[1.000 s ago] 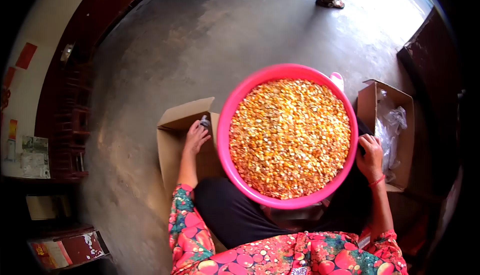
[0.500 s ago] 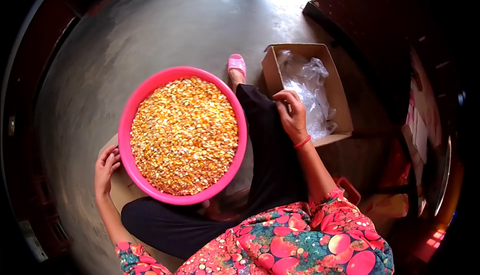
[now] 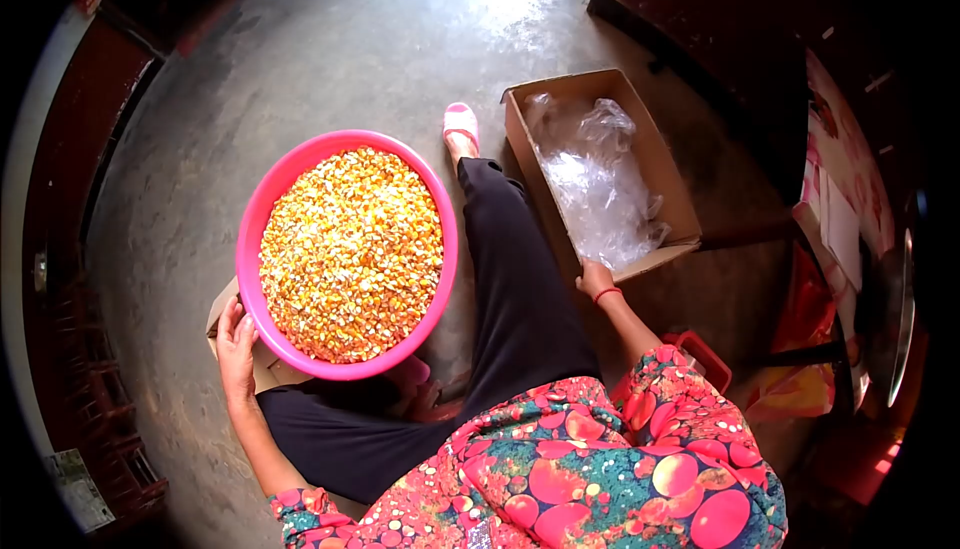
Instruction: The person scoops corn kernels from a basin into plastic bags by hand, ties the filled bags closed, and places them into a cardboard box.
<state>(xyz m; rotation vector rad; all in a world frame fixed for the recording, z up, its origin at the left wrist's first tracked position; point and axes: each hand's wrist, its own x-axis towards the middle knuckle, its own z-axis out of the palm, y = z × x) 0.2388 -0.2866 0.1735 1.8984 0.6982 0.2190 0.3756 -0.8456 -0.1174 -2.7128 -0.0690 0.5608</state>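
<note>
A pink basin (image 3: 449,249) heaped with yellow corn kernels (image 3: 350,254) stands to the left, partly over a cardboard piece (image 3: 275,371). Beside the basin's lower left rim is my left hand (image 3: 238,349), fingers stretched out and apart, close against its outside. On the right, my right hand (image 3: 595,276) is closed on the near left corner of an open cardboard box (image 3: 668,174). Crumpled clear plastic (image 3: 600,184) lies inside that box. Part of the right hand's fingers is hidden at the box wall.
My leg in black trousers (image 3: 510,279) stretches between basin and box, ending in a pink slipper (image 3: 461,119). A red plastic container (image 3: 700,357) sits by my right elbow. Dark furniture (image 3: 700,19) stands at the upper right, on the grey concrete floor (image 3: 330,49).
My right hand has moved down from above my knee and the box's left edge to the box's near corner, closing on it. My left hand stays by the basin. The view has shifted.
</note>
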